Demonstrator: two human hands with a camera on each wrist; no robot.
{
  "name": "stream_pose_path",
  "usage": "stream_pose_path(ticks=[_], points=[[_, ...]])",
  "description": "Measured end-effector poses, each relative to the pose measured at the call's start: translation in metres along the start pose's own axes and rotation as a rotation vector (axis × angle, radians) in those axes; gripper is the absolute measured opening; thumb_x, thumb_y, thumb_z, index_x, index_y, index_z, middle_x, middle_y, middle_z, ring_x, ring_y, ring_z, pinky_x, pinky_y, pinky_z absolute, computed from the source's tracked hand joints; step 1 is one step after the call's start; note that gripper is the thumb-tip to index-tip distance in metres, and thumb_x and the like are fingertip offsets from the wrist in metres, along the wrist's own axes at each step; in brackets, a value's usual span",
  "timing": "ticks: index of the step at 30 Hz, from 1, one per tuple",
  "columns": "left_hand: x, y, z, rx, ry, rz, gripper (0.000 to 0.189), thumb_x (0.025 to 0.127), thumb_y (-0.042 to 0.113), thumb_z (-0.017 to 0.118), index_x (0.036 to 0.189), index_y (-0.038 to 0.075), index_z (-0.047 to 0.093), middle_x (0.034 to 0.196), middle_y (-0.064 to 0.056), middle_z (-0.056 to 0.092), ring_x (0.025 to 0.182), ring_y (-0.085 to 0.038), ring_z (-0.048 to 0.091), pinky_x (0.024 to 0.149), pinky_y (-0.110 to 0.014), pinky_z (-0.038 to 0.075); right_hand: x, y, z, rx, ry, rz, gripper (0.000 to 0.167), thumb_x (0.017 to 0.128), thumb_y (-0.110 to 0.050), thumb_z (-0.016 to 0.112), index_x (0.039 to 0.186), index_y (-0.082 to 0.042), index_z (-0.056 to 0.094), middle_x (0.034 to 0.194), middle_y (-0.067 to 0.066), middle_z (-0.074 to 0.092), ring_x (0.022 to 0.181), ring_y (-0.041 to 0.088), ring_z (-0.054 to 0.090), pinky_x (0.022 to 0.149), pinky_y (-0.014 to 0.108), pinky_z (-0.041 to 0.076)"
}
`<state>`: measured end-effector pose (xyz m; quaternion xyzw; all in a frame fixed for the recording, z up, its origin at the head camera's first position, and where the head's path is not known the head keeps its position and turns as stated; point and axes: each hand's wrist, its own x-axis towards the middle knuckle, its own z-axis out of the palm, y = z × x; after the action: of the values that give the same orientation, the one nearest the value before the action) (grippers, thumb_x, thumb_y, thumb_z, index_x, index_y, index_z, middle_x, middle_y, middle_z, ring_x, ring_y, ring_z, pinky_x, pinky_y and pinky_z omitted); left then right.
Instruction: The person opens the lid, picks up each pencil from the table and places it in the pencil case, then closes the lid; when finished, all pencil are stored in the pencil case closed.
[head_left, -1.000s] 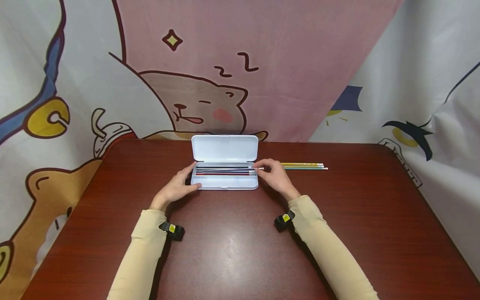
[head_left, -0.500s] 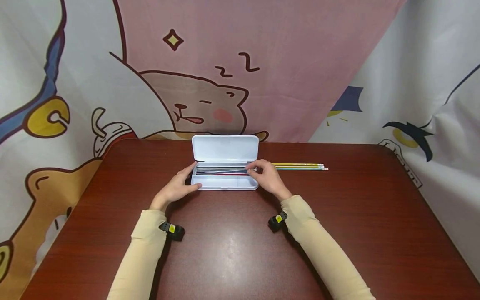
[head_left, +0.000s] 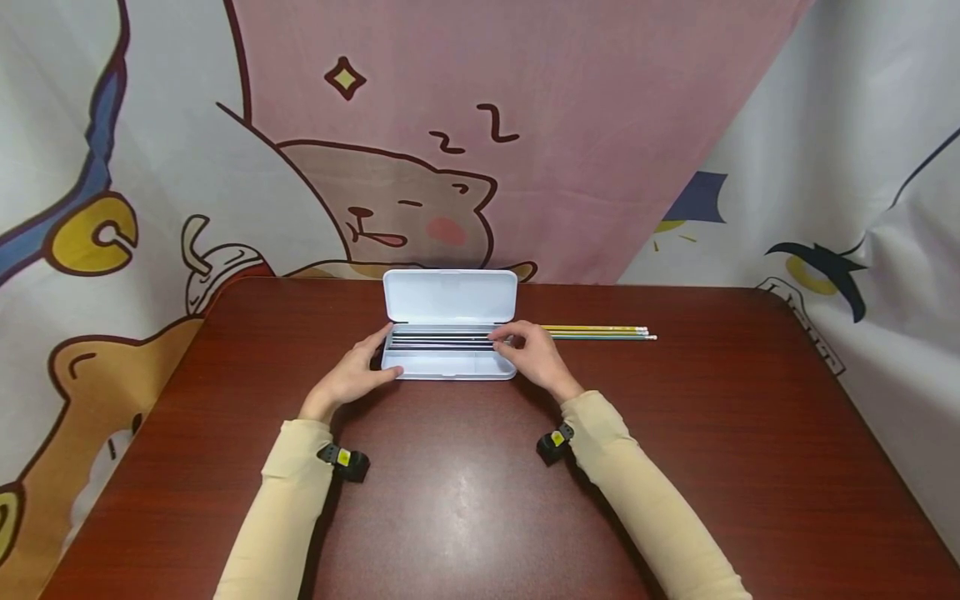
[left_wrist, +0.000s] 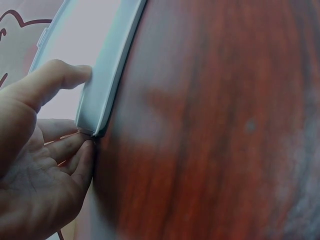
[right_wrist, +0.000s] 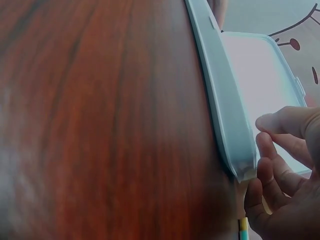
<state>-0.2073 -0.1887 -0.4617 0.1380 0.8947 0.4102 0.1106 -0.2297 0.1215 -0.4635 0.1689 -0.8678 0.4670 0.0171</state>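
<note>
A white pencil case (head_left: 435, 365) lies on the table with its lid (head_left: 450, 296) raised at the back. Several dark pencils (head_left: 442, 342) lie side by side in its rear compartment. My left hand (head_left: 348, 379) holds the case by its left end, thumb over the front rim and fingers against the end wall (left_wrist: 87, 127). Over the case's right end is my right hand (head_left: 538, 357), its thumb and forefinger near the pencil ends. No pencil shows between those fingertips in the right wrist view. The hand hides the right ends of the pencils.
Right of the case, several yellow and green pencils (head_left: 600, 332) lie together on the brown table (head_left: 465, 483), partly behind my right hand. A printed cloth (head_left: 585, 125) hangs behind the table's far edge.
My right hand has moved left over the case with a pencil, which slanted across the others. That pencil now lies level among them, out of its fingertips. The left hand has stayed put.
</note>
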Motion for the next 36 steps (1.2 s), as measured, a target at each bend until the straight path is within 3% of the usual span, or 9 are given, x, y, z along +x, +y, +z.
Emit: stream_pose_path(ticks=[13,20,36], points=[[0.0,0.0,0.0,-0.003,0.001,0.007,0.083,0.089,0.02,0.068,0.152,-0.002,0.019,0.152,-0.027,0.025,0.137,-0.043,0.023,0.109,-0.059,0.018,-0.01,0.017,-0.021,-0.031,0.02,0.022,0.012,0.088,-0.008,0.069,0.098,-0.004,0.074,0.098,0.009,0.068,0.089,0.024,0.057,0.078,0.038,0.044],[-0.001,0.0,0.0,-0.016,0.004,0.004,0.083,0.089,0.018,0.068,0.152,-0.002,0.018,0.152,-0.028,0.024,0.137,-0.044,0.024,0.108,-0.059,0.019,-0.016,0.022,-0.035,-0.017,0.04,0.045,0.012,0.087,-0.005,0.068,0.097,-0.003,0.074,0.107,0.013,0.067,0.104,0.027,0.059,0.089,0.042,0.044],[0.001,-0.001,0.0,0.009,-0.004,-0.007,0.084,0.089,0.023,0.067,0.152,-0.001,0.018,0.153,-0.028,0.022,0.138,-0.044,0.022,0.108,-0.059,0.019,-0.029,0.038,-0.071,-0.048,0.057,0.091,0.014,0.09,-0.005,0.066,0.102,-0.001,0.073,0.106,0.015,0.067,0.103,0.031,0.059,0.089,0.047,0.044]])
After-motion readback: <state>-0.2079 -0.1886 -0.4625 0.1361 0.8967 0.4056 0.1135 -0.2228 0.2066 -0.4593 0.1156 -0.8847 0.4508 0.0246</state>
